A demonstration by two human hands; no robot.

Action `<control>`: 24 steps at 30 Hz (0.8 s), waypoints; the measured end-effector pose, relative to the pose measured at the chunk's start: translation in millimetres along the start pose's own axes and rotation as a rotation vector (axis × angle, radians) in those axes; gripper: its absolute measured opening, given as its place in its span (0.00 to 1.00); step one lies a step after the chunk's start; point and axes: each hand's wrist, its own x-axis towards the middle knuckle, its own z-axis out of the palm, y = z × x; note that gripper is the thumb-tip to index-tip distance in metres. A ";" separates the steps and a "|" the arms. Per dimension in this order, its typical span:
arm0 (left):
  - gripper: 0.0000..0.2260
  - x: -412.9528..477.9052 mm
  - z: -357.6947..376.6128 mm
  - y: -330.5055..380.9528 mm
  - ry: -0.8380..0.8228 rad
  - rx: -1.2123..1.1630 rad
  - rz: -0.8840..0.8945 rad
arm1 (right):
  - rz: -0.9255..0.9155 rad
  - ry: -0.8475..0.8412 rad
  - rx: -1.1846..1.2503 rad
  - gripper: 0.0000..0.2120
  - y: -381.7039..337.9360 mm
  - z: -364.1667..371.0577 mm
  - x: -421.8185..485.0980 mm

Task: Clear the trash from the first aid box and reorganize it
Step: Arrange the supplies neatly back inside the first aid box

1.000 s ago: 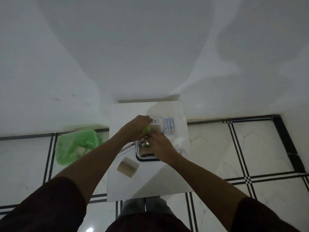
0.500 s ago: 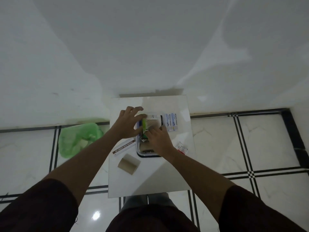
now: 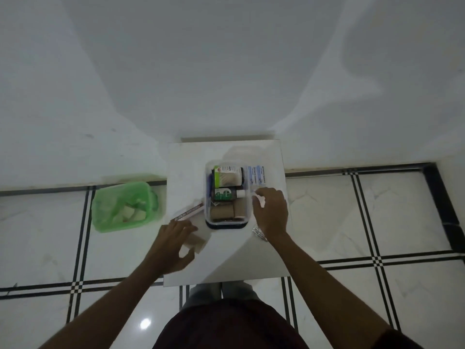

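The first aid box (image 3: 206, 205), clear with a dark base, stands open in the middle of the small white table (image 3: 226, 260). Inside lie a large labelled bottle (image 3: 227, 176), a small green bottle (image 3: 224, 193) and tan bandage rolls (image 3: 221, 213). My left hand (image 3: 173, 245) is at the table's front left, fingers spread around the near end of a loose tan roll (image 3: 198, 241). My right hand (image 3: 270, 212) rests just right of the box, fingertips curled down at something small and white; a grip is unclear.
A green bin (image 3: 123, 207) lined with a bag and holding scraps stands on the floor left of the table. A long striped carton (image 3: 187, 212) lies left of the box. Blue-white plaster packets (image 3: 256, 175) lie right of it. A foil packet (image 3: 259, 233) sits under my right wrist.
Both hands have come off the box. The left hand moved down and left to the loose tan roll, the right hand out to the box's right side. The green bottle now lies inside.
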 end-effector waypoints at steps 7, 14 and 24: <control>0.29 -16.9 31.6 -12.9 -0.204 0.153 0.038 | 0.610 -0.139 -0.034 0.15 36.2 -1.3 -42.0; 0.24 1.1 38.3 -11.6 -0.228 0.291 -0.003 | 1.004 -0.267 0.083 0.36 38.6 15.7 -48.0; 0.19 -13.3 -1.4 0.9 -0.071 -0.157 -0.040 | 0.949 -0.316 0.212 0.12 42.7 8.4 -33.8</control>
